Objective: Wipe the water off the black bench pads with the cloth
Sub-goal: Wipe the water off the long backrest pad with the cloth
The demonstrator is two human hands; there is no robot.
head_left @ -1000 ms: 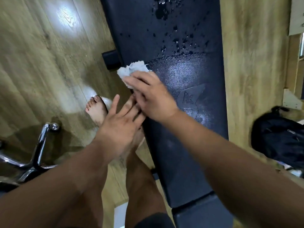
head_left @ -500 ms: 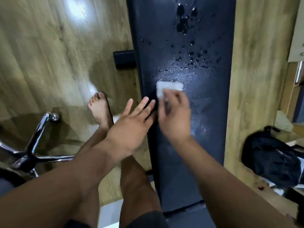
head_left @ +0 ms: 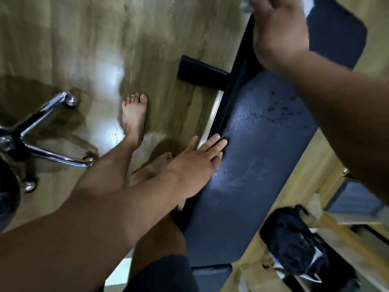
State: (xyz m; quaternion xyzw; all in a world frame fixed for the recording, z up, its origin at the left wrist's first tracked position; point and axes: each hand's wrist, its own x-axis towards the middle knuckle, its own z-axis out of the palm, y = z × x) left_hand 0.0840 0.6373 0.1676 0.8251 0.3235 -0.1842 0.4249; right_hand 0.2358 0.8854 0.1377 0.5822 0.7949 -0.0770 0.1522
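Wooden flooring (head_left: 84, 39) is framing the black counter pad (head_left: 252, 186). My left grip (head_left: 195, 165) is lying flat, unclenched, on its edge; my right grip (head_left: 280, 32) is covering the cloth (head_left: 245, 6) farther up, clamping or not I cannot tell.

Water-beaded black bench pad (head_left: 259, 165), blurred white cloth (head_left: 245, 5)

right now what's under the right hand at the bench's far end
Bits of the white cloth peek out beside the right hand, over the black bench pad. The hand covers the rest of the cloth and the pad below it.
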